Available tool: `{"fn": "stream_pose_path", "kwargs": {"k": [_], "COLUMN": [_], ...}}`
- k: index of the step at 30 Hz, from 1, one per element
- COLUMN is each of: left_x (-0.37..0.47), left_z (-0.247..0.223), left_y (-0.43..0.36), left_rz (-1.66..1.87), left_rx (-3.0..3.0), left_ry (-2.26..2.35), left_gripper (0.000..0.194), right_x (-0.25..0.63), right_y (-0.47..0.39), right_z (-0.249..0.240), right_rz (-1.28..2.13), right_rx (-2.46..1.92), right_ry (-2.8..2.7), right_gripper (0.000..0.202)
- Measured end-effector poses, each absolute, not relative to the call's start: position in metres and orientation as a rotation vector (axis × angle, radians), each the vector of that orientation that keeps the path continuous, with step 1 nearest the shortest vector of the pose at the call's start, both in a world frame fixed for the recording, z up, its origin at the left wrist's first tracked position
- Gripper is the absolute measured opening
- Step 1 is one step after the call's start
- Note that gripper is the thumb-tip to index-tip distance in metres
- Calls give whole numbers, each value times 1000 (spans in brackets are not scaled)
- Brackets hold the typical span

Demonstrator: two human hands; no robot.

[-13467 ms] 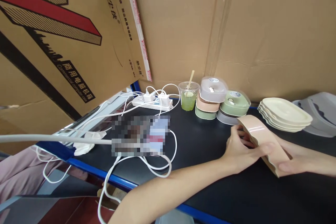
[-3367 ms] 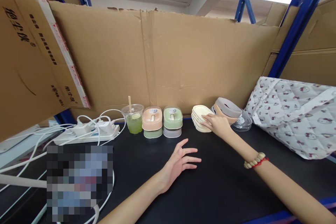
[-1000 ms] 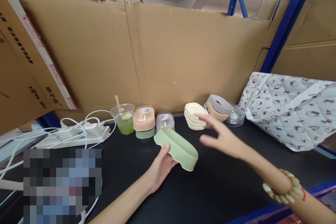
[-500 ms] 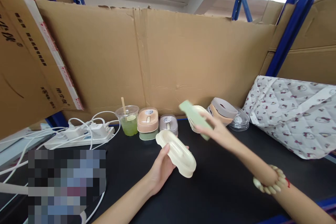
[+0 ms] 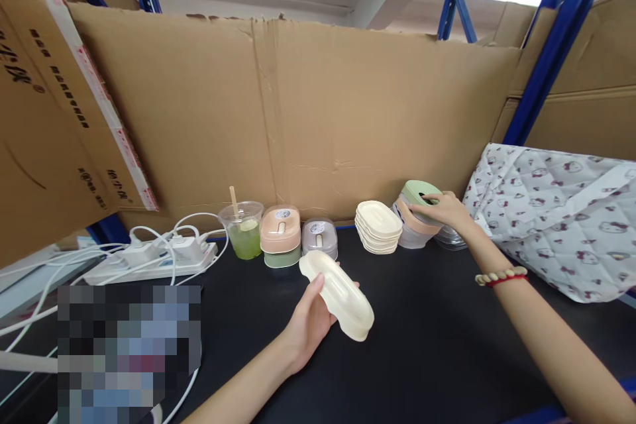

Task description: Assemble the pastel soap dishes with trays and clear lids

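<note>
My left hand (image 5: pixel 309 326) grips a cream-coloured oblong tray (image 5: pixel 342 298) with a wavy edge, thumb over its near side, tilted above the black table. At the back right my right hand (image 5: pixel 451 209) has its fingers on a pale green frame-like lid (image 5: pixel 417 191) with a dark opening. The lid rests on top of a stack of similar pieces, including a peach lid (image 5: pixel 415 218); part of the stack is behind my fingers. Just left of that stands a stack of cream trays (image 5: pixel 379 225). Clear plastic covers (image 5: pixel 451 238) are partly hidden behind my right wrist.
Along the back stand a cup of green drink (image 5: pixel 245 238), a peach-and-green box (image 5: pixel 280 232) and a grey box (image 5: pixel 318 235). A power strip (image 5: pixel 154 268) with white cables lies left. A quilted bag (image 5: pixel 556 212) leans right. Cardboard (image 5: pixel 318 106) walls the back.
My right hand has carried the green lid rightward and back onto the stack, where a grey lid showed on top before. My left hand keeps the cream tray nearly in place.
</note>
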State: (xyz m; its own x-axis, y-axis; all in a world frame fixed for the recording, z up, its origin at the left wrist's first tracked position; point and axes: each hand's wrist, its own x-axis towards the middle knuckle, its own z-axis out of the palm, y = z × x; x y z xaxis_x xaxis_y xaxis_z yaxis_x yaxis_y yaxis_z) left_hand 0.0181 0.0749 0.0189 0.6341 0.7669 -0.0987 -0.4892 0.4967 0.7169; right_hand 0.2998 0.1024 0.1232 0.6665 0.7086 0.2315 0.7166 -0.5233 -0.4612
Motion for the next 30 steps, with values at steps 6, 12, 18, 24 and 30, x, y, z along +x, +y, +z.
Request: {"fn": "stream_pose_path", "kwargs": {"k": [6,12,18,24,30], "left_x": [18,17,14,15,18], "left_z": [18,18,19,19,10], "left_y": [78,83,81,82,80], "left_rz": [791,832,883,773,541], "left_rx": [708,672,676,729,889], "left_ry": [432,365,313,320,312], "left_gripper": [87,74,51,89,86], "right_x": [265,188,161,185,235], "right_y": [94,55,46,62,102], "right_z": [116,82,61,65,59], "right_rz": [-447,-256,-487,-842,-1236], "right_rx": [-1835,-925,-799,-744,-1397], "right_ry": [-1275,-2315,-2315,-2296,-1882], "right_gripper": [54,53,42,30,35]}}
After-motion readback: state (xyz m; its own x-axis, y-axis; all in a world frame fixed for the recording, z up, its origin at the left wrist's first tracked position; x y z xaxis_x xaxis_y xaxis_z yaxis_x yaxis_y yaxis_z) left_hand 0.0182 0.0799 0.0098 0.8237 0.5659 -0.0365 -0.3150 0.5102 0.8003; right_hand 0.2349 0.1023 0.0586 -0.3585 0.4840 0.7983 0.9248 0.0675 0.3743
